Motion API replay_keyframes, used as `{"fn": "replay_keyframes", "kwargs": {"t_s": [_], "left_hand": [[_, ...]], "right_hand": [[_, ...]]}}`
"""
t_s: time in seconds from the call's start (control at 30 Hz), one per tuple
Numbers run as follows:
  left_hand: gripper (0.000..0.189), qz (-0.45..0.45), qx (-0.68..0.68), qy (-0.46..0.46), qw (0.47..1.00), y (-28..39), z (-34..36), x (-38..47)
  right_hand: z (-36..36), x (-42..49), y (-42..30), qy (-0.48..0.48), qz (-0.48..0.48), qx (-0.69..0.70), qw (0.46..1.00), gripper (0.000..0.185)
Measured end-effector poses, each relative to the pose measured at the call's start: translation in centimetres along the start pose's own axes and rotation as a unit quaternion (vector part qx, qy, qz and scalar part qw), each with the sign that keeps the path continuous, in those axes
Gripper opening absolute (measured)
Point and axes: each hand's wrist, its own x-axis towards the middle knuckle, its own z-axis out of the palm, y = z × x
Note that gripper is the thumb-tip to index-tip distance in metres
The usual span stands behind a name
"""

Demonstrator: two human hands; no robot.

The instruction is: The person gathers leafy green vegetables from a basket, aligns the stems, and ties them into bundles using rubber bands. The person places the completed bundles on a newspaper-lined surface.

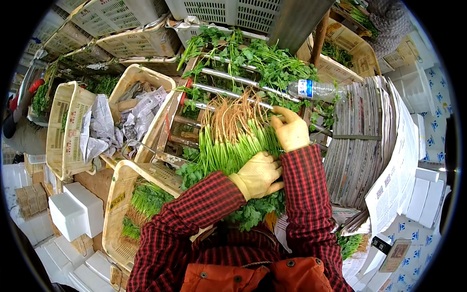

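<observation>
A wide row of green-stemmed leafy herbs (233, 146), likely coriander or celery, lies before me, brown roots pointing away and leaves toward my body. My left hand (259, 174), in a pale yellow glove, rests across the lower stems; whether its fingers grip any is unclear. At the right edge of the row, my right hand (290, 129), gloved alike, has its fingers curled beside the roots and stem tops; its hold cannot be made out. Metal bars (233, 77) run under the roots. Loose leafy stems (270, 60) are strewn over the bars' far side.
A plastic bottle (315, 90) lies beyond my right hand, beside a tied newspaper stack (359, 142). At left are a crate with crumpled paper (136, 69) and a crate of bundled greens (109, 204). Stacked crates (127, 16) stand behind. Parts of other people show at both upper sides.
</observation>
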Motion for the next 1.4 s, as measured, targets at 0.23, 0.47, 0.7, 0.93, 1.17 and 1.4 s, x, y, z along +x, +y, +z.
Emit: {"fn": "replay_keyframes", "kwargs": {"t_s": [0.23, 0.47, 0.7, 0.93, 1.17, 1.4], "left_hand": [[0.041, -0.013, -0.003, 0.071, 0.997, 0.7, -1.3, -0.3], [0.039, -0.008, -0.005, 0.082, 0.997, 0.7, -1.2, -0.5], [0.04, 0.043, -0.04, 0.185, 0.981, 0.9, -2.1, -1.9], [0.05, 0.017, -0.084, 0.121, 0.989, -0.1, -4.8, 2.5], [0.061, -0.03, -0.044, 0.005, 0.999, -1.2, -5.7, 0.3], [0.073, -0.091, 0.125, -0.075, 0.985, 0.2, -6.0, -0.7]], "right_hand": [[-1.2, -2.9, 5.1, -0.167, 0.114, 0.114, 0.973, 0.064], [0.9, -3.8, 6.5, -0.178, 0.132, 0.185, 0.958, 0.057], [0.4, -6.3, 4.7, -0.173, 0.124, 0.352, 0.911, 0.027], [4.2, -10.7, 3.6, -0.093, 0.157, 0.658, 0.731, 0.03], [0.0, -12.9, -1.0, -0.082, -0.156, 0.061, 0.982, 0.021], [-4.0, -11.2, 1.6, -0.148, 0.017, 0.314, 0.938, 0.037]]}}
